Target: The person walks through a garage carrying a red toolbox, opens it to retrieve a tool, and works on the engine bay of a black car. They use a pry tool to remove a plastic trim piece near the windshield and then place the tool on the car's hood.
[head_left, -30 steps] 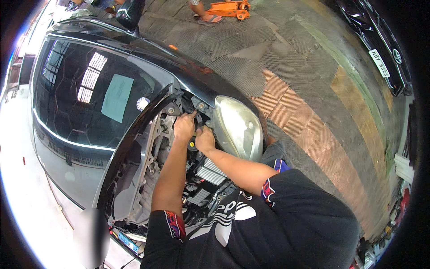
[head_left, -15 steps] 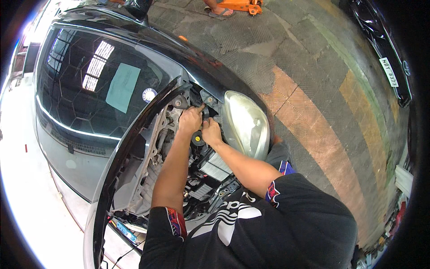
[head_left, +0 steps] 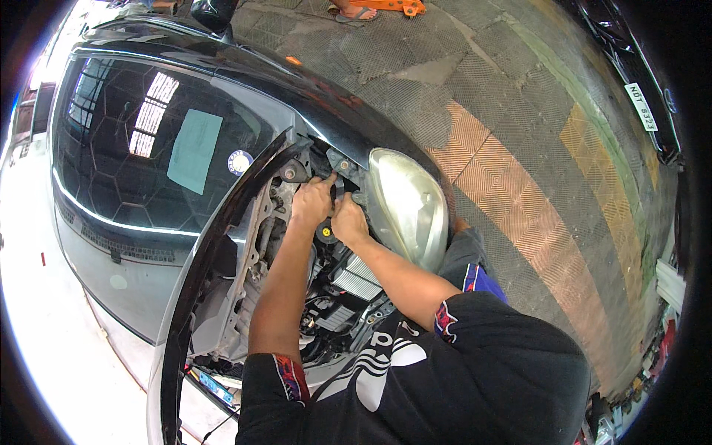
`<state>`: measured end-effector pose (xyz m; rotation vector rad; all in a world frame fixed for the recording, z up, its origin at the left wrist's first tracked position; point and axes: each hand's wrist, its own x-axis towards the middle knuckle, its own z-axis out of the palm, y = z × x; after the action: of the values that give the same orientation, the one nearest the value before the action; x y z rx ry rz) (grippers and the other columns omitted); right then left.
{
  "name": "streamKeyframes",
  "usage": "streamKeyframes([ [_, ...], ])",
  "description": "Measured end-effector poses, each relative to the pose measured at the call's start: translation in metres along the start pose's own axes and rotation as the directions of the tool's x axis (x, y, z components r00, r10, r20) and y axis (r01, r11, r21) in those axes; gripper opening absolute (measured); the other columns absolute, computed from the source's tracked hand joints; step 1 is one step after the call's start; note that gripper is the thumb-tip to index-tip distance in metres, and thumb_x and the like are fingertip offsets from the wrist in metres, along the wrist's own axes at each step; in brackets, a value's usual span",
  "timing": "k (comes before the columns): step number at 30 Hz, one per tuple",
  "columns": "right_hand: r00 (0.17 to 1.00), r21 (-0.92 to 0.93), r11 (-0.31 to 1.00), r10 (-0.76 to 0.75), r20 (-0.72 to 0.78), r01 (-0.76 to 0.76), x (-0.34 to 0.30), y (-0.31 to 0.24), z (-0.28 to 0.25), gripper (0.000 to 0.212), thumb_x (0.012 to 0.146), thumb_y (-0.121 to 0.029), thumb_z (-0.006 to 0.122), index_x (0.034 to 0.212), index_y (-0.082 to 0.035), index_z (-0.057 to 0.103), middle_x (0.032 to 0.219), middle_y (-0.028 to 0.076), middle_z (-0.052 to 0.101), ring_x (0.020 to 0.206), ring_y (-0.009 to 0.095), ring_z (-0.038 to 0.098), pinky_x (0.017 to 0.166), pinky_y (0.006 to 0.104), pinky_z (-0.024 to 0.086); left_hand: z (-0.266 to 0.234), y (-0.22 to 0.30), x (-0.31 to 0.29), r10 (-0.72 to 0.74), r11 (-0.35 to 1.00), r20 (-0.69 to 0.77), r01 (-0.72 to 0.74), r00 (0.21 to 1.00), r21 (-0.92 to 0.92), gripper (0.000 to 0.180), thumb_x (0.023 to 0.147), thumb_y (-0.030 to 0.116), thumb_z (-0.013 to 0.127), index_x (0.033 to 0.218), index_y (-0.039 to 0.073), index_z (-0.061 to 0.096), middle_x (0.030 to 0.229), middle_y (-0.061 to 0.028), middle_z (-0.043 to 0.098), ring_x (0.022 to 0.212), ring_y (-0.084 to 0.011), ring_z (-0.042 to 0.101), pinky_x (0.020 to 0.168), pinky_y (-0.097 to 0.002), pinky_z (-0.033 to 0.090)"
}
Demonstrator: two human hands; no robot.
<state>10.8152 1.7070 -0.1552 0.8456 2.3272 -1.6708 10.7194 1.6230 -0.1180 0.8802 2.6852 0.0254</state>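
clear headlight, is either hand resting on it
No, the left hand and right hand both lie left of the headlight in the picture, apart from it.

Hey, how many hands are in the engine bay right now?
2: the left hand and, closer to the headlight, the right hand. No others show; parts of the bay are hidden.

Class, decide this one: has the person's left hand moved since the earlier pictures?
No, not clearly: the left hand stays at the lower left of the same bolt beside the headlight; the whole view has shifted slightly.
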Motion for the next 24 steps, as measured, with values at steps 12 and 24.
streamKeyframes([
  [12,0.991,0.102,0.992,-0.079,0.105,0.069,0.004,0.020,-0.001,0.053,0.096,-0.020,0.057,0.129,0.019,0.043,0.116,0.044,0.058,0.109,0.054,0.060,0.093,0.0535,0.049,0.023,0.036,0.003,-0.407,0.849,-0.229,0.274,0.884,-0.451,0.033,0.087,0.031,0.072,0.110,0.009,0.078,0.098,-0.0234,0.068,0.091,-0.0402,0.066,0.085,-0.0461,0.053],
  [24,0.992,0.132,0.991,-0.003,0.129,-0.014,-0.024,0.018,-0.017,0.052,0.099,-0.024,0.050,0.135,0.013,0.044,0.123,0.040,0.058,0.116,0.053,0.057,0.102,0.0529,0.044,0.034,0.048,0.005,-0.594,0.723,-0.263,0.360,0.761,-0.590,0.040,0.079,0.032,0.079,0.110,0.007,0.078,0.103,-0.0237,0.070,0.100,-0.0392,0.066,0.091,-0.0422,0.051],
])
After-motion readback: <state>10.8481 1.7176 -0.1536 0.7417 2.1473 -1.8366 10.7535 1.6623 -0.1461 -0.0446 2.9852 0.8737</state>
